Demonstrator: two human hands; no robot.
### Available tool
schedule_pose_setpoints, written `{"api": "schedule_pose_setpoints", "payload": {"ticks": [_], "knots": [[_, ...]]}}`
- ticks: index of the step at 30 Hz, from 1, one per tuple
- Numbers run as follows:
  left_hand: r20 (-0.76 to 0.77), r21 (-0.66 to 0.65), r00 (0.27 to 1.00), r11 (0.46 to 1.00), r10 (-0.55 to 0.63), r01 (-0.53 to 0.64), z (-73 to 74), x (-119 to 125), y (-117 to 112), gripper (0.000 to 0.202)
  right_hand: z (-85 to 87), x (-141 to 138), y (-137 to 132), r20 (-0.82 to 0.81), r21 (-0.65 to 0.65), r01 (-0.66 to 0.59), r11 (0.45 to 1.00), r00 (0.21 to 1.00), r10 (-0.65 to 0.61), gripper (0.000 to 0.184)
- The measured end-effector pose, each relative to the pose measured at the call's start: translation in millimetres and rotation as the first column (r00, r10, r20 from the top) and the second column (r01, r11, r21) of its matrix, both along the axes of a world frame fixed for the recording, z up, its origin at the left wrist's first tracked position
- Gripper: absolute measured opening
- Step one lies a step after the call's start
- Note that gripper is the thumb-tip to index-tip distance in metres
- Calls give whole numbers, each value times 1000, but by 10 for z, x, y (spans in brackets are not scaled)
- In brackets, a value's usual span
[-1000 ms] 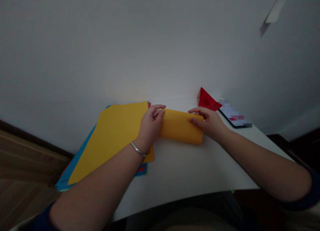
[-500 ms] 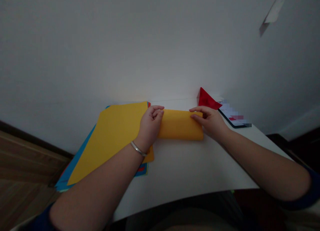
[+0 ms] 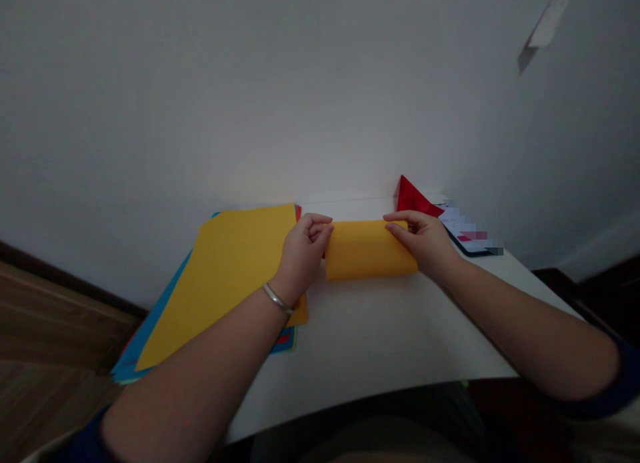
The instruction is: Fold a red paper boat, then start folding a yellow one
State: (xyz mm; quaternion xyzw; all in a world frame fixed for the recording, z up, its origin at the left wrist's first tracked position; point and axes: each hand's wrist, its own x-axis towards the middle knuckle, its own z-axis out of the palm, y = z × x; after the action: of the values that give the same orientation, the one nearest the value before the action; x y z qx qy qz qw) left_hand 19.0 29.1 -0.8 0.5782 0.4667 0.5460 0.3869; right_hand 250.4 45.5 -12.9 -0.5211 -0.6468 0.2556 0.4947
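A yellow-orange sheet of paper (image 3: 371, 253), folded or bent into a wide rectangle, is held just above the white table between my two hands. My left hand (image 3: 306, 249) pinches its upper left corner between thumb and fingers. At the upper right corner, the thumb and fingers of my right hand (image 3: 423, 239) close on the paper. A silver bracelet (image 3: 278, 298) circles my left wrist. Whether the paper has further layers behind the front face is hidden.
A stack of coloured paper with a yellow sheet (image 3: 235, 263) on top lies to the left. Behind my right hand stands a red folded paper piece (image 3: 416, 199), with a tablet-like device (image 3: 470, 233) to its right. The white table (image 3: 360, 349) meets a wall (image 3: 320, 103).
Both hands and the yellow-orange paper have shifted slightly right. The paper's left edge now shows clear of my left palm. The stack and the red paper piece have stayed put.
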Motion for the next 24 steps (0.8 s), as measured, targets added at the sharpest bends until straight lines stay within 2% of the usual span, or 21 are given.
{"api": "schedule_pose_setpoints", "payload": {"ticks": [3, 8, 12, 16, 19, 24], "knots": [[-78, 16, 997, 1000, 10, -8, -31, -23, 19, 8, -10, 8, 15, 20, -3, 18, 1000, 1000, -18, 32], [-360, 82, 930, 996, 69, -42, -26, -83, 42, 9, -1, 24, 35, 115, -35, 32, 999, 993, -28, 31], [-599, 115, 794, 993, 102, -41, 14, -87, 15, 6, 19, 62, 57, 345, -43, 29, 999, 939, -13, 24], [-781, 177, 614, 983, 115, 42, 30, -93, -1, 7, 30, 76, 80, 522, -41, -19, 999, 852, 38, 20], [-844, 199, 522, 975, 120, 97, 23, -108, 4, 9, 47, 55, 87, 594, -25, -64, 998, 802, 66, 17], [-897, 229, 415, 963, 153, 140, 28, -99, -14, 13, 73, 30, 90, 679, 27, -135, 990, 730, 81, 15]]}}
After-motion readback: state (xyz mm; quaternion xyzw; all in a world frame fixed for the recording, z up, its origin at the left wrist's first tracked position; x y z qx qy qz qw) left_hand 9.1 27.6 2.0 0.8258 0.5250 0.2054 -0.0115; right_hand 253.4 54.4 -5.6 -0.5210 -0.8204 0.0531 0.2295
